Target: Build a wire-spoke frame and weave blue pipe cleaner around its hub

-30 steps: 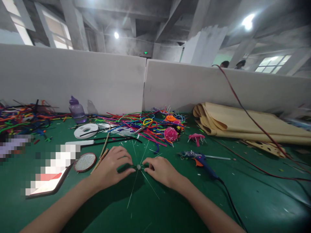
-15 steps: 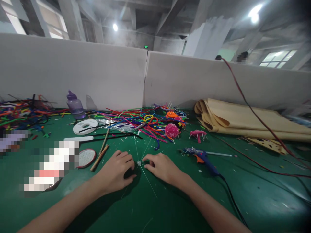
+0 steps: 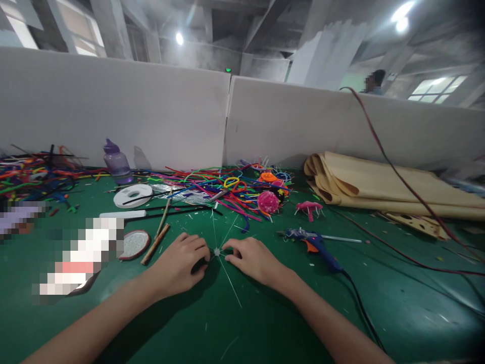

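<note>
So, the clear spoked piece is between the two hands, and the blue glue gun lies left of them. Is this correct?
The clear spoked piece is indeed between the left hand and the right hand, but the head view shows the blue glue gun lying right of them, not left.

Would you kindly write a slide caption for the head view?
Left hand and right hand flank a spoked piece, a blue glue gun lying nearby.

We see dim light: 1 lamp (image 3: 179,38) glares left of centre, a flaring light (image 3: 402,24) burns upper right, and windows (image 3: 437,89) glow. Soft shadow lies beneath our left hand (image 3: 185,265). The green table (image 3: 435,313) shines at right, pixel blocks (image 3: 78,260) cover a bright patch, and the right edge blurs.
</note>
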Tool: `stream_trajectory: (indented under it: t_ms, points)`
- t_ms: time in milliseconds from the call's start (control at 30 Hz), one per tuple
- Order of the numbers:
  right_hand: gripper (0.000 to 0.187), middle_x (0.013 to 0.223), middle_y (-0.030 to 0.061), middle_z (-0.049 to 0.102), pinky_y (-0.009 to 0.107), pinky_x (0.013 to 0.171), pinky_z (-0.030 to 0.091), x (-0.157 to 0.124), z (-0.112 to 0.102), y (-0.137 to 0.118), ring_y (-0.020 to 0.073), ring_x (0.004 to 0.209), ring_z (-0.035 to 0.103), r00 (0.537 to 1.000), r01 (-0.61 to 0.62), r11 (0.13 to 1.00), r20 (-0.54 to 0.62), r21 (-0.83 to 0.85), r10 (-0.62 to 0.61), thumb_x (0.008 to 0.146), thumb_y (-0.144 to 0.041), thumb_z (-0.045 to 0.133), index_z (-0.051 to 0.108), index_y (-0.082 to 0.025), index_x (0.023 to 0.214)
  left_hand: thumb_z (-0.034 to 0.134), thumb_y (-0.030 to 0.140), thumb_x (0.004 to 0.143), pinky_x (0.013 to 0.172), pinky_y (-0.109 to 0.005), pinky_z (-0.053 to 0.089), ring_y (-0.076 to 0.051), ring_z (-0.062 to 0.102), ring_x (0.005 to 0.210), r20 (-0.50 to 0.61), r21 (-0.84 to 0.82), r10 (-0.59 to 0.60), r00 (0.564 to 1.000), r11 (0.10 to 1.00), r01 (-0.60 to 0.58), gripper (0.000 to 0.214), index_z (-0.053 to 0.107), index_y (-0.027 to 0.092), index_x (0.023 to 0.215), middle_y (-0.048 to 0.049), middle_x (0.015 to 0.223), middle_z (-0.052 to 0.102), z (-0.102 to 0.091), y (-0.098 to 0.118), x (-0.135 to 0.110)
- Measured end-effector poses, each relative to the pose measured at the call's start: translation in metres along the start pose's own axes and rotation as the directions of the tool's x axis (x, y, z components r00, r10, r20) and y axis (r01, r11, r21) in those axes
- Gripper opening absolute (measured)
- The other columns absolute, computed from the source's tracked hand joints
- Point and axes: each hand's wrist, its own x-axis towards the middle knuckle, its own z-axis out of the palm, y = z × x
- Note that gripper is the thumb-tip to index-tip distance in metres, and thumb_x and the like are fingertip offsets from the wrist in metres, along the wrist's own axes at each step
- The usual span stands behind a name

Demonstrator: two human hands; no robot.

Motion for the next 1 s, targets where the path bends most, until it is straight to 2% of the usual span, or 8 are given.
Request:
stream_trajectory:
  t_ms: [133,233,333,467,600,1000]
  points:
    - [0.021,0.067,-0.0013,0.065,0.021,0.055,0.033,0.001,0.001,0.0,0.012,0.061,0.057,1.0,-0.002,1.0,-0.009,-0.017,0.002,0.08,-0.025,0.052,0.063,-0.024,0.098,0.051,0.025,0.079,0.082,-0.042,0.033,-0.025,0.048,0.097,-0.041,0.053,0.03,0.999,0.998,-0.028,0.023,0.055,0.019,0.101,-0.0071,0.102,0.058,-0.002,0.007,0.001]
    - [0.022,0.068,-0.0014,0.066,0.021,0.055,0.033,0.001,0.004,0.0,0.012,0.061,0.057,1.0,-0.003,1.0,-0.021,-0.012,0.003,0.079,-0.025,0.053,0.062,-0.024,0.099,0.05,0.032,0.082,0.089,-0.045,0.029,-0.027,0.044,0.106,-0.043,0.108,0.138,0.99,0.985,-0.133,0.034,0.05,0.022,0.115,-0.0083,0.112,0.054,-0.002,0.017,0.001]
    - [0.021,0.068,-0.0011,0.066,0.021,0.054,0.032,0.0,0.006,0.001,0.0125,0.062,0.058,0.999,-0.007,1.0,-0.035,-0.013,0.006,0.079,-0.026,0.053,0.062,-0.024,0.098,0.047,0.039,0.084,0.083,-0.042,0.033,-0.026,0.046,0.101,0.028,0.103,0.252,0.967,0.962,-0.253,0.035,0.051,0.023,0.115,-0.0076,0.107,0.056,0.002,0.027,0.0]
    - [0.02,0.068,-0.0007,0.066,0.021,0.054,0.032,0.0,0.006,0.001,0.0129,0.062,0.058,0.999,-0.004,1.0,-0.036,-0.025,0.003,0.079,-0.026,0.052,0.063,-0.024,0.097,0.045,0.042,0.085,0.078,-0.039,0.035,-0.023,0.049,0.093,0.067,0.073,0.312,0.948,0.946,-0.317,0.03,0.057,0.022,0.105,-0.005,0.095,0.059,0.008,0.028,0.0]
    - [0.021,0.069,-0.0003,0.066,0.021,0.055,0.033,0.0,0.005,0.001,0.0126,0.062,0.058,1.0,-0.009,1.0,-0.028,-0.005,0.009,0.08,-0.025,0.052,0.063,-0.023,0.097,0.041,0.041,0.087,0.076,-0.037,0.035,-0.021,0.05,0.087,0.068,0.037,0.317,0.946,0.947,-0.32,0.028,0.06,0.02,0.094,-0.0042,0.088,0.061,0.009,0.024,-0.001]
    - [0.021,0.072,0.0019,0.066,0.021,0.056,0.034,0.001,0.005,0.0,0.0128,0.063,0.058,0.999,-0.034,0.999,-0.011,0.007,0.034,0.08,-0.026,0.053,0.064,-0.021,0.098,0.042,0.036,0.088,0.076,-0.035,0.037,-0.018,0.054,0.082,0.061,-0.052,0.216,0.974,0.976,-0.213,0.025,0.062,0.02,0.087,-0.0029,0.081,0.061,0.006,0.018,-0.003]
